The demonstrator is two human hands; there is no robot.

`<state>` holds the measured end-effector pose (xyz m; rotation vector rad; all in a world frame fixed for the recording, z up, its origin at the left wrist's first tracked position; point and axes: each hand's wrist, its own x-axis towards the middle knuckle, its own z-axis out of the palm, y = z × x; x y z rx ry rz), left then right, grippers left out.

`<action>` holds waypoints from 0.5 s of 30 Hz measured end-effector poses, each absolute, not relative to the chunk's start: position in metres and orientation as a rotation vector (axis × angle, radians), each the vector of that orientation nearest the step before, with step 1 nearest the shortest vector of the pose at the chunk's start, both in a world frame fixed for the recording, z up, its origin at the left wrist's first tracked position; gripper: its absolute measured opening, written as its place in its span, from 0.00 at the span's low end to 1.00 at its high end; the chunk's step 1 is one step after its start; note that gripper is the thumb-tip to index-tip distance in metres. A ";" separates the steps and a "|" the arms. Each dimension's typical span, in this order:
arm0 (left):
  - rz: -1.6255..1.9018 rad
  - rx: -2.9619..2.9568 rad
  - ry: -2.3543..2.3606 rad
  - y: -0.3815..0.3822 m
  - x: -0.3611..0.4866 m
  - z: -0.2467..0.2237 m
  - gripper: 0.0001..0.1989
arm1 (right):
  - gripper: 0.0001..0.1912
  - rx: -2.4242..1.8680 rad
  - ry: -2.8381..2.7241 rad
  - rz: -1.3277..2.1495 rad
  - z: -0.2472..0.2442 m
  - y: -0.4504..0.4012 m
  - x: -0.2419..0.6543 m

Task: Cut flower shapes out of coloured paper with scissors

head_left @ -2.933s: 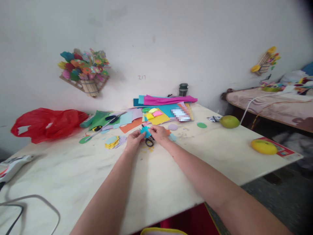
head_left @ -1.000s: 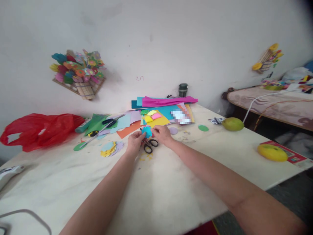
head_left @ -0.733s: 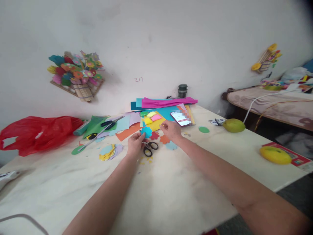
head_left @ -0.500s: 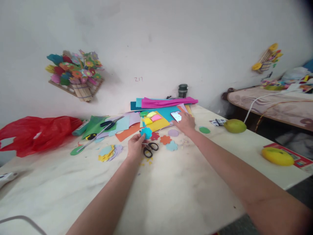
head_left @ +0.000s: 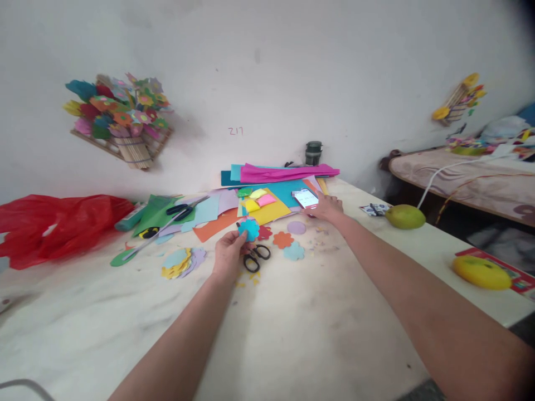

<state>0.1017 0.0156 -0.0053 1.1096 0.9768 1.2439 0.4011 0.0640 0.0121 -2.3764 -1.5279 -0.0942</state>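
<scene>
Blue paper flower in the left hand's grip

It is pinched between thumb and fingers above black-handled scissors on the table; the right hand touches the lit phone, its exact grip unclear. Left, a bamboo-stick holder on the wall holds colourful craft flowers.

Pale worktop: open black-handled scissors just beside left hand; orange paper flower between hands; phone touching right hand; green mango, yellow mango right of right hand.
</scene>
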 end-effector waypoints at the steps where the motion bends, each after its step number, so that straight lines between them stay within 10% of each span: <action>1: 1.239 1.111 0.977 0.016 0.102 -0.005 0.18 | 0.48 -2.379 -1.534 -0.093 0.012 0.065 0.401; 15: 1.210 1.102 0.987 0.015 0.103 -0.004 0.18 | 0.44 -2.420 -1.529 -0.077 0.012 0.090 0.397</action>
